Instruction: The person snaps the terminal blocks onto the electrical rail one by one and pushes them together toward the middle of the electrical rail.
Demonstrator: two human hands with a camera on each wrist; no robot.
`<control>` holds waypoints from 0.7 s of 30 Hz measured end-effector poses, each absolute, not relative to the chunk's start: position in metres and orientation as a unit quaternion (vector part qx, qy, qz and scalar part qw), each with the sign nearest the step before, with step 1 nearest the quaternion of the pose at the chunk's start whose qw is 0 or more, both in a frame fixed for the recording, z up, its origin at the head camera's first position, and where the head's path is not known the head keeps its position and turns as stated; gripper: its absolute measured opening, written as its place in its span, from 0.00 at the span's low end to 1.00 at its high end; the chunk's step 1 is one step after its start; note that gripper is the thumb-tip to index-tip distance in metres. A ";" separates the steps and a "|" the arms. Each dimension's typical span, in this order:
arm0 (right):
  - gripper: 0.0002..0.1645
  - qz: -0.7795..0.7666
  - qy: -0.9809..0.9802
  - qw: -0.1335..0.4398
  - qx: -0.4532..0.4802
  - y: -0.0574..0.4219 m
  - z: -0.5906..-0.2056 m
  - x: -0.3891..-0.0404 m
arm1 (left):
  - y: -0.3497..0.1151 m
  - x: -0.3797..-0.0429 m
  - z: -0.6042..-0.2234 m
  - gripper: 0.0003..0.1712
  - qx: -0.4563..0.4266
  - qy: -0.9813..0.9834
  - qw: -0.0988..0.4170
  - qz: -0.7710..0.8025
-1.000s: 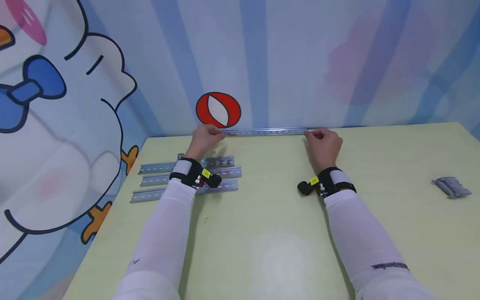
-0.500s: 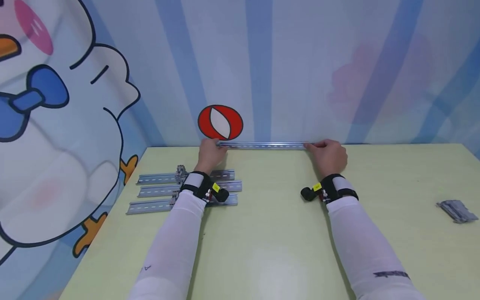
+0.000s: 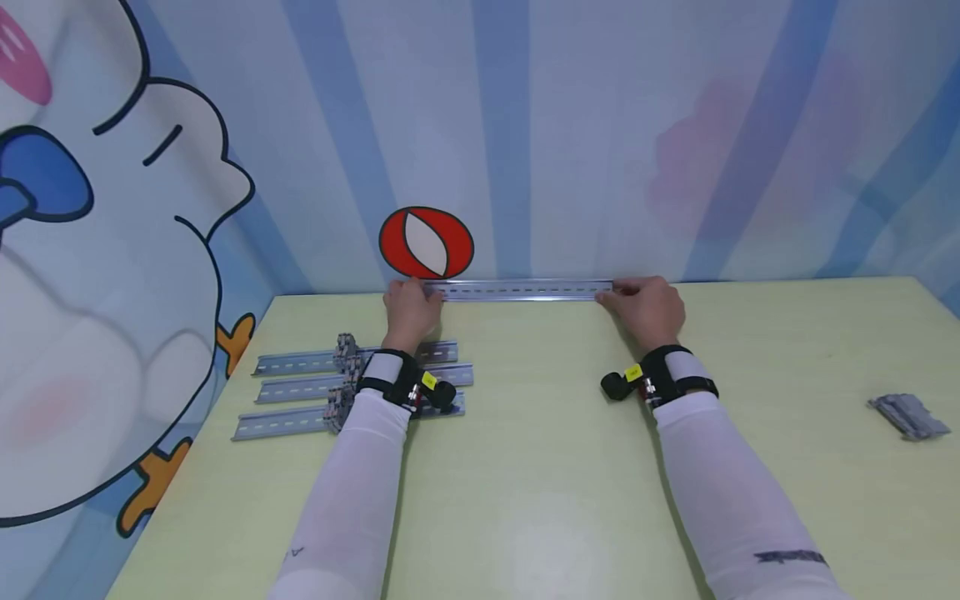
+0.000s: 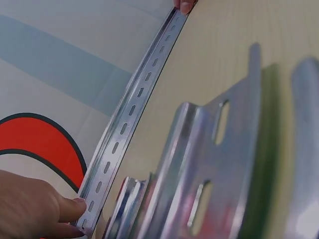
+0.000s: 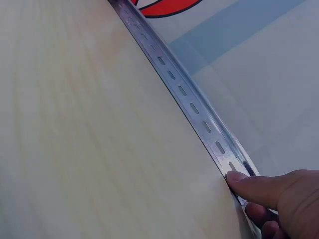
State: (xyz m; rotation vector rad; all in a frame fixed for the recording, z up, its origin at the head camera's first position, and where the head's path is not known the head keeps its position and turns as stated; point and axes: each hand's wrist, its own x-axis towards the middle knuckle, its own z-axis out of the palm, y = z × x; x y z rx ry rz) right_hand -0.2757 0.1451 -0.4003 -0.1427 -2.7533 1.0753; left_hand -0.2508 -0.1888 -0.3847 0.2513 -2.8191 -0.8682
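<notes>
A slotted metal DIN rail (image 3: 525, 290) lies crosswise at the back of the table, along the foot of the wall. My left hand (image 3: 412, 315) pinches its left end, and my right hand (image 3: 647, 312) pinches its right end. In the left wrist view, thumb and finger of the left hand (image 4: 37, 209) meet at the rail's near end. The right wrist view has the right thumb (image 5: 259, 188) on the slotted face, with other fingers curled underneath. Three more DIN rails lie side by side at left, with small grey clip-on parts (image 3: 347, 354) across them, partly covered by my left wrist.
The nearest of the three rails (image 3: 277, 423) is below my left forearm. A grey packet-like bundle (image 3: 909, 415) lies on the right of the pale table (image 3: 540, 467). A printed wall (image 3: 570, 150) rises directly behind the table.
The held rail has tilted, so more of its slotted face shows. Both hands keep hold of its ends. My left forearm has shifted right relative to the three rails, uncovering more grey parts.
</notes>
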 end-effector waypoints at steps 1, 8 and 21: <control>0.24 0.371 -0.922 0.104 -0.047 0.147 -0.400 -0.276 | -0.188 -0.251 -0.384 0.15 0.086 -0.944 0.098 -0.302; 0.21 0.444 -0.884 0.142 -0.037 0.154 -0.398 -0.277 | -0.183 -0.255 -0.382 0.15 0.111 -0.920 0.113 -0.359; 0.25 0.655 -0.751 0.081 0.026 0.180 -0.398 -0.264 | -0.174 -0.239 -0.352 0.17 0.045 -0.912 0.093 -0.398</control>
